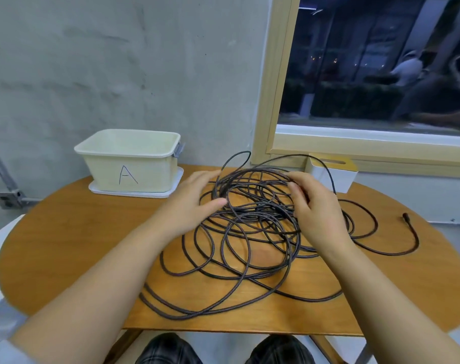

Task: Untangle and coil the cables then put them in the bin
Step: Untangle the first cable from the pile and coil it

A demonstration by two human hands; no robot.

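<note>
While spread across the table (66, 232), tangled cables (244, 232) pinched by curled right hand (319, 214) (upper loops), touched by flat, open left hand (190, 203); bin (129, 164) apart.

A person's forearms enter from the bottom corners, elbows and upper arms cut off by the frame's edge. The left hand (189, 203) covers part of the tangled cable (250, 232), and its fingertips are lost among the loops; the right hand (318, 214) hides the strands beneath its palm, so what its curled fingers grip cannot be told. Only one cable end (405, 216) shows; any other is buried in the pile. The bin (129, 160) shows little of its floor. The white box (334, 174) is partly crossed by cable. Beyond the window (376, 61), figures are blurred. Shoes (168, 349) are cropped below.
</note>
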